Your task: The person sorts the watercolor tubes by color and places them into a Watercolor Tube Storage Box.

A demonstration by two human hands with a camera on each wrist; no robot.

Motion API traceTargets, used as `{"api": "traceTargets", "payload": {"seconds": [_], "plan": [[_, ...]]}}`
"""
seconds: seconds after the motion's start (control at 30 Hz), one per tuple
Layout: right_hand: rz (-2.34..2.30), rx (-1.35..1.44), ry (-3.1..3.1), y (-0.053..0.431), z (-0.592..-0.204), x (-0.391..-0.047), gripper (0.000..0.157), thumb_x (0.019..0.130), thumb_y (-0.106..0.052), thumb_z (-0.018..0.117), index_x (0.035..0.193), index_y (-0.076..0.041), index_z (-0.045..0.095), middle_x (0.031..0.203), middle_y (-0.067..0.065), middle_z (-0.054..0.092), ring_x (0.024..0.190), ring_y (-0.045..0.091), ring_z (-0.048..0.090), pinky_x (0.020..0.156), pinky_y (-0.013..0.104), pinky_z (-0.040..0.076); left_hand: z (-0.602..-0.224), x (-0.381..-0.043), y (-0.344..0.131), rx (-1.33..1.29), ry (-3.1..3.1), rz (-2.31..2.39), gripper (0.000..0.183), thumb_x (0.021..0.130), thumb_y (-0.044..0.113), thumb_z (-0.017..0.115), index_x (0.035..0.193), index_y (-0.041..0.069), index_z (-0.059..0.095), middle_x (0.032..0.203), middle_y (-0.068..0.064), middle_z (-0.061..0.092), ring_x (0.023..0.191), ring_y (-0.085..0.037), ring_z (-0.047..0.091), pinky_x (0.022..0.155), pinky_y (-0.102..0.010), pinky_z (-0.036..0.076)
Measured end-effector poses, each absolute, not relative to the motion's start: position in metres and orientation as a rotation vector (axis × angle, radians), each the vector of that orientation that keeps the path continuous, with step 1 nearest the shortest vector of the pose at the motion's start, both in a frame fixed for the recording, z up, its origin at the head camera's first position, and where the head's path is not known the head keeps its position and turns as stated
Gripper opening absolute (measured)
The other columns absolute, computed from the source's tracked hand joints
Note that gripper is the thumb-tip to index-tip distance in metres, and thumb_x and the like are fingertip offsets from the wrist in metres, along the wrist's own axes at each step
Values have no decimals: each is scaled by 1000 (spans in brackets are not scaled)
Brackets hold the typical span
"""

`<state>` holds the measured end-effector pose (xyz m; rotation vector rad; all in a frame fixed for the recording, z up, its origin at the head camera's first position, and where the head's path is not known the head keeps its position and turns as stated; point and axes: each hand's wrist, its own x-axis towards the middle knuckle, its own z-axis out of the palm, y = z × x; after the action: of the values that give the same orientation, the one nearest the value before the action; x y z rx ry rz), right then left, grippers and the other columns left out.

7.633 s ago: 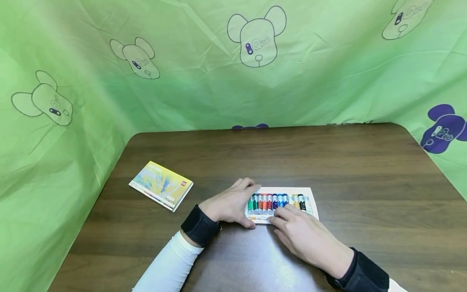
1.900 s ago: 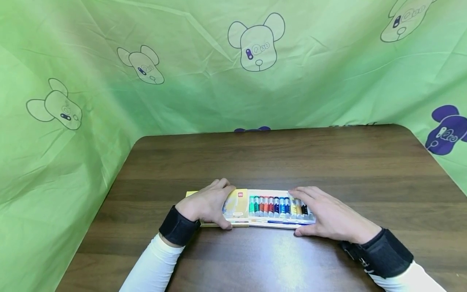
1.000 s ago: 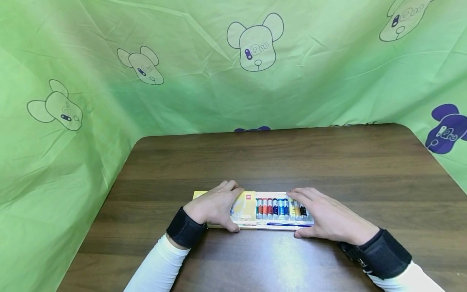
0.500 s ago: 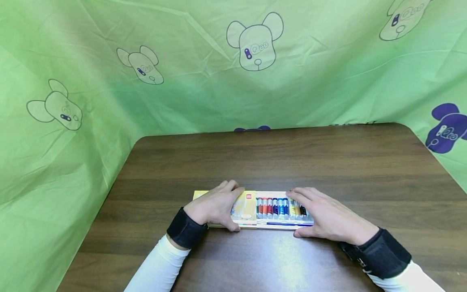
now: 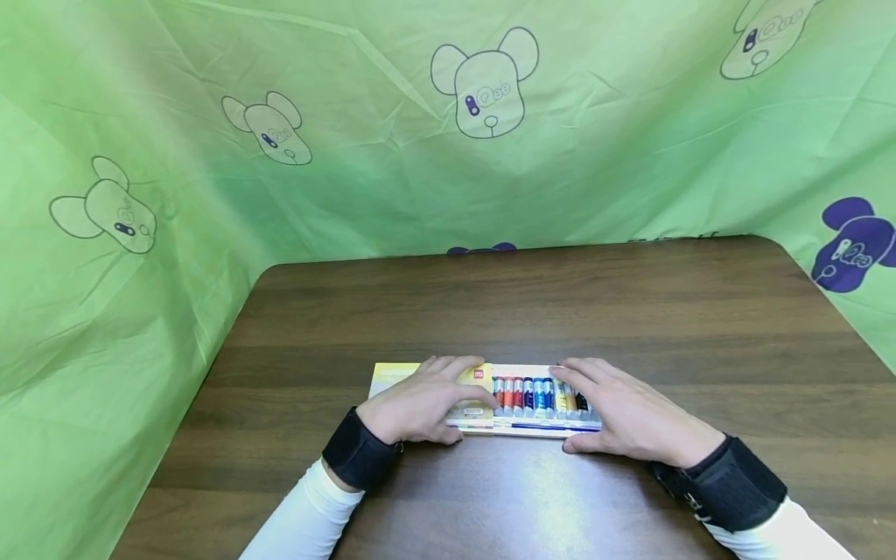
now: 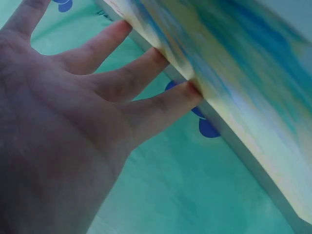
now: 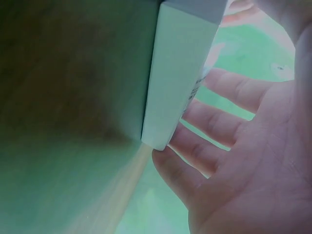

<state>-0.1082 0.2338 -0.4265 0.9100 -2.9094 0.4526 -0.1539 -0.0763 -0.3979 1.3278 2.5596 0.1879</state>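
Observation:
A yellow cardboard sleeve (image 5: 392, 375) with blue brushwork print covers the left part of a white tray (image 5: 521, 369). Capped paint tubes (image 5: 528, 395) in red, blue, yellow and black show in the uncovered part, with a thin blue paintbrush (image 5: 539, 426) along the front. My left hand (image 5: 420, 400) holds the sleeve across, thumb at the near edge and fingers at the far edge. Its index finger reaches past the sleeve's right edge to the tubes. Thumb and fingers of my right hand (image 5: 630, 412) span the tray's right end, hiding the last tubes. The right wrist view shows the tray's white side (image 7: 178, 78).
The box lies on a dark wooden table (image 5: 560, 303), near its middle. A green curtain (image 5: 364, 179) with printed mouse heads hangs behind the table and along its left side.
The sleeve, first lying apart at left, now covers part of the tray. My right hand went from the tubes to the right end. Lately my left index finger moved onto the tubes.

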Motion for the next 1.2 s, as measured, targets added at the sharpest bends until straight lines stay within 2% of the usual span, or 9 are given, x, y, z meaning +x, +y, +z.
{"api": "traceTargets", "payload": {"seconds": [0.47, 0.53, 0.73, 0.83, 0.9, 1.1, 1.2], "plan": [[473, 906, -2940, 234, -422, -109, 96, 65, -65, 71, 141, -12, 47, 140, 8, 49, 127, 25, 45, 100, 45, 40, -397, -151, -70, 1377, 2614, 116, 49, 76, 35, 73, 122, 45, 59, 149, -9, 35, 131, -33, 37, 105, -53, 31], [473, 910, -2935, 234, -422, -109, 95, 66, -65, 71, 141, -12, 47, 140, 8, 49, 127, 24, 45, 100, 45, 40, -398, -151, -69, 1379, 2622, 97, 54, 76, 38, 72, 127, 44, 55, 148, -8, 35, 130, -31, 38, 105, -52, 31], [480, 922, -2922, 232, -424, -108, 94, 66, -65, 71, 140, -11, 48, 139, 7, 50, 127, 23, 45, 101, 45, 39, -400, -153, -68, 1338, 2623, 160, 87, 73, 44, 75, 147, 36, 31, 147, -8, 37, 132, -26, 38, 108, -47, 30], [477, 930, -2920, 230, -424, -107, 93, 67, -65, 70, 141, -12, 47, 139, 7, 50, 127, 23, 45, 100, 44, 40, -399, -153, -66, 1330, 2610, 194, 90, 72, 45, 75, 149, 36, 28, 147, -9, 38, 133, -26, 38, 108, -46, 30], [467, 932, -2916, 229, -424, -107, 93, 67, -65, 70, 141, -12, 47, 139, 7, 50, 126, 23, 45, 100, 44, 40, -399, -152, -65, 1336, 2599, 189, 86, 74, 45, 74, 148, 39, 31, 148, -10, 38, 133, -27, 37, 107, -46, 31], [446, 938, -2902, 227, -423, -107, 92, 67, -64, 70, 140, -13, 47, 139, 6, 50, 126, 23, 45, 101, 44, 40, -397, -150, -61, 1348, 2598, 134, 59, 75, 42, 73, 131, 41, 54, 144, -8, 41, 126, -27, 41, 105, -45, 34], [441, 941, -2905, 227, -424, -107, 92, 68, -64, 70, 141, -13, 47, 139, 7, 50, 126, 23, 45, 101, 44, 39, -396, -149, -59, 1350, 2609, 117, 55, 73, 41, 74, 126, 40, 59, 141, -7, 43, 123, -27, 43, 103, -44, 35]]}}
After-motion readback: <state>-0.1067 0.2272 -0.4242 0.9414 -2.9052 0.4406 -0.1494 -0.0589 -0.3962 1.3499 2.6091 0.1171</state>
